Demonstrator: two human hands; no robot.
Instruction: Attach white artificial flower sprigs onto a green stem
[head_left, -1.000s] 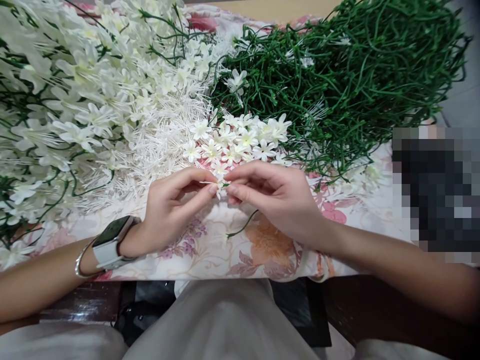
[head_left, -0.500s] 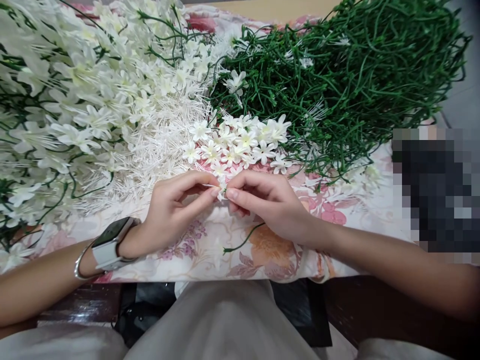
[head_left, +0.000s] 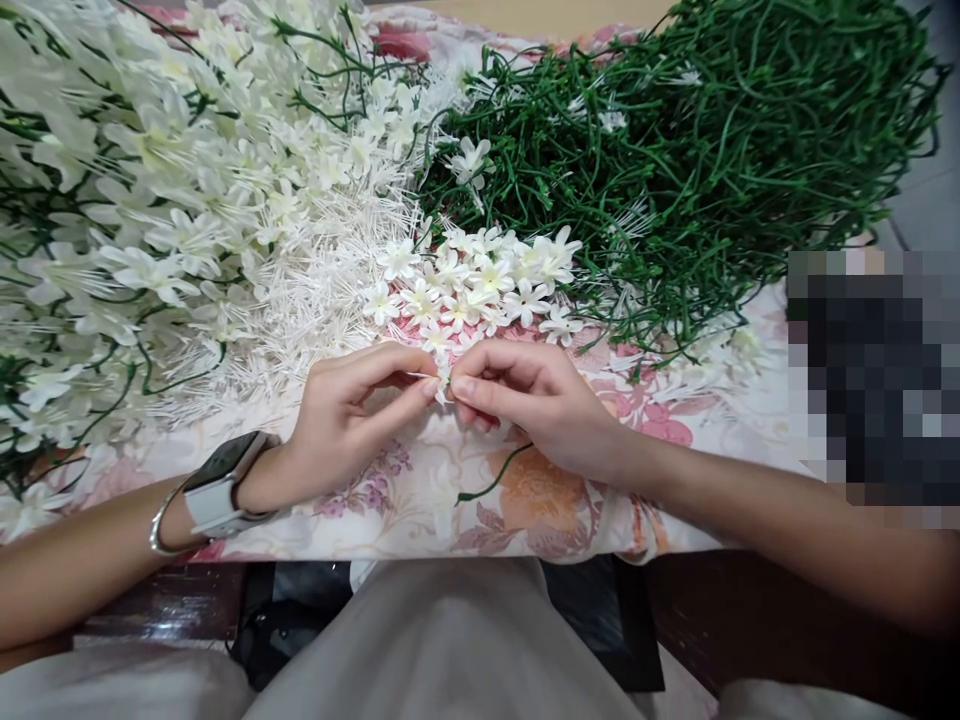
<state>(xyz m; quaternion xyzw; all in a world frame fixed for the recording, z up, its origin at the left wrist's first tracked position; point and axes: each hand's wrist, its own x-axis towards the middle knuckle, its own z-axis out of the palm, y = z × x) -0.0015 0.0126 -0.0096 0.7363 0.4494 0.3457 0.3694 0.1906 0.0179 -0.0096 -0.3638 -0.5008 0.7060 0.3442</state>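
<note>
Between my two hands, at the middle of the cloth, is a small white flower (head_left: 442, 388). My left hand (head_left: 360, 415), with a watch on its wrist, pinches it from the left with thumb and forefinger. From the right, my right hand (head_left: 536, 405) pinches at the flower's other side, and a green stem (head_left: 495, 480) hangs out below that hand, curving left over the cloth. Loose white blossoms (head_left: 480, 285) lie just beyond my fingertips. The flower's centre is partly hidden by my fingertips.
Many white flowers on green stems (head_left: 157, 240) fill the left side. Thin white stamen pieces (head_left: 322, 270) are heaped beside them. A large pile of green stems (head_left: 675, 160) spreads at the back right. The patterned cloth (head_left: 300, 530) ends at the front edge. A blurred dark shape is at right.
The green stem's free end has shifted slightly to the right. Both hands keep nearly the same place and pinch.
</note>
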